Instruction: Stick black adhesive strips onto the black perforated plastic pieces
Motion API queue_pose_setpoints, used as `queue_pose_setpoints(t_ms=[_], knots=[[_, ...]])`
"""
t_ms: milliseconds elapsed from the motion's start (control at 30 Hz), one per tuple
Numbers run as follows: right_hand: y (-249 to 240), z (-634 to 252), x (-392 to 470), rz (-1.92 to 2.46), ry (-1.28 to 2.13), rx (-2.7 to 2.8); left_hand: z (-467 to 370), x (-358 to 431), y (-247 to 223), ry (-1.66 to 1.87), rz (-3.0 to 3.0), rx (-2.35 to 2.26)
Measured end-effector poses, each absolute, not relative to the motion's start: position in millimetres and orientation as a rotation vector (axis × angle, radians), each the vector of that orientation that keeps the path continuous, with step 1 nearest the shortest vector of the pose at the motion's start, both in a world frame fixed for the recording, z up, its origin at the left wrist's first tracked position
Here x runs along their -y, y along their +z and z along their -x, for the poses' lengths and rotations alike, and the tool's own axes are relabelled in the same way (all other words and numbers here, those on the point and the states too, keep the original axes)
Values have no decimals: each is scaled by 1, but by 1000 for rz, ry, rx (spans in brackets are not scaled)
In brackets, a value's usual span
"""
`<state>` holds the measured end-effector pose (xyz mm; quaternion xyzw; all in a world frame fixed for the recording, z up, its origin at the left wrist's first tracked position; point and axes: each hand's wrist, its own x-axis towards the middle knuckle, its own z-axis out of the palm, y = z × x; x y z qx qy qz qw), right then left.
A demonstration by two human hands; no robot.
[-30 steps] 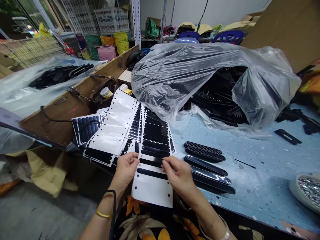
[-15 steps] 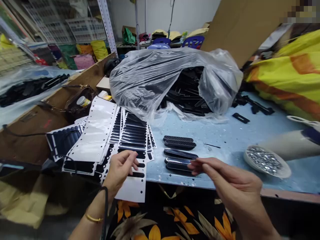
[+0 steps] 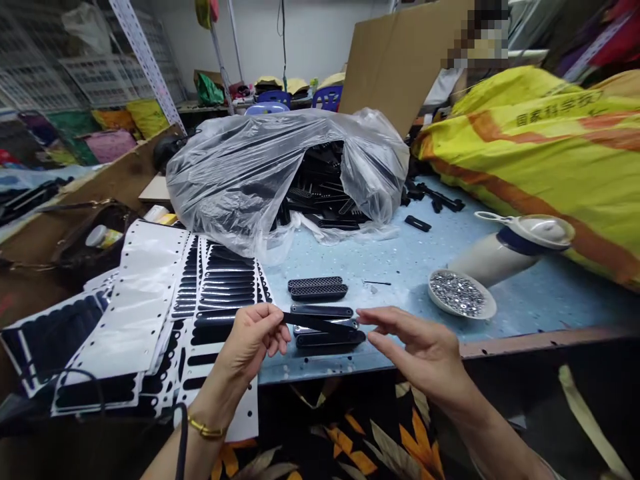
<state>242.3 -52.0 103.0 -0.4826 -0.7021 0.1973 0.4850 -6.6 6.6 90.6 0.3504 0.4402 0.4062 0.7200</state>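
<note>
With the left hand (image 3: 257, 337), pinches one end of a thin black strip (image 3: 320, 323) between thumb and forefinger, the other fingers loosely curled. Holds the strip out to the right, above the near edge of a speckled blue worktop (image 3: 410, 267) and across a small group of smooth black pieces (image 3: 330, 339). Holds the right hand (image 3: 425, 347) near the strip's far end, thumb and fingers parted; cannot tell whether touching it. Wears a gold bracelet (image 3: 206, 430) on the left wrist. Just beyond the smooth pieces, two mesh-patterned black pieces (image 3: 317, 288) side by side, with a thin black rod (image 3: 377, 283) to their right. To the left, partly behind the left forearm, a white sheet (image 3: 227, 287) with rows of black strips, beside a mostly plain sheet (image 3: 150, 293) dotted along its edges. Farther right, a white bowl (image 3: 491, 308) full of small shiny bits (image 3: 457, 292), just in front of a pale container (image 3: 480, 257) with a dark blue band. Behind, a clear plastic bag (image 3: 235, 180) gaping around heaped black parts (image 3: 320, 187), and at right a large yellow bag (image 3: 540, 160) with orange bands.
</note>
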Motion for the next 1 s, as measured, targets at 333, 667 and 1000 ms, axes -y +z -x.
queue_pose_setpoints(t_ms=[333,667,1000], knots=[[85,-240,20,1002,83,2092,-12,-23,93,848,-788,-894],[88,-254,8,1102,77,2060,-8,-36,78,943,-1239,-1219],[62,-265,4,1348,484,1872,2,-45,57,777,-1808,-1312]])
